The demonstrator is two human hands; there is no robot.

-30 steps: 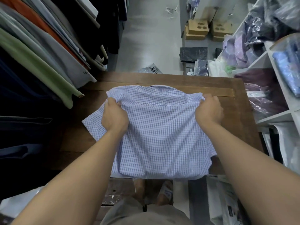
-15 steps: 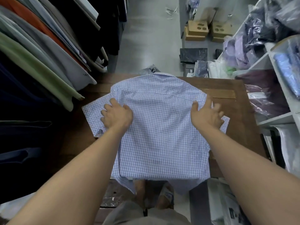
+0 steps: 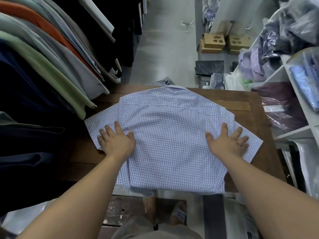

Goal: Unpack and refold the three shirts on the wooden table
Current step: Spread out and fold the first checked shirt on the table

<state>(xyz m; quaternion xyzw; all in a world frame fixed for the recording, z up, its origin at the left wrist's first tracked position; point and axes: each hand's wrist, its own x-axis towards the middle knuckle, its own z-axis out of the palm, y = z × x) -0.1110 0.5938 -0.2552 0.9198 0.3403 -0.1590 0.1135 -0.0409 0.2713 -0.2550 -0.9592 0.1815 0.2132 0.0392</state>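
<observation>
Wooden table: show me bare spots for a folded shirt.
Bare table: far right corner, between checked shirt and white shelf; near left, between its sleeve and hanging clothes. Crowded middle: shirt under left hand and right hand.

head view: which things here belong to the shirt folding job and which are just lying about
In the job: blue-checked short-sleeved shirt, brown wooden table, left hand, right hand.
Lying about: hanging garments on the rack, brown cardboard boxes, plastic-bagged clothes on white shelves.

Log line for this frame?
phase: smoothing | checked shirt: flat on wooden table | left hand: open, flat on shirt | right hand: open, flat on shirt
</observation>
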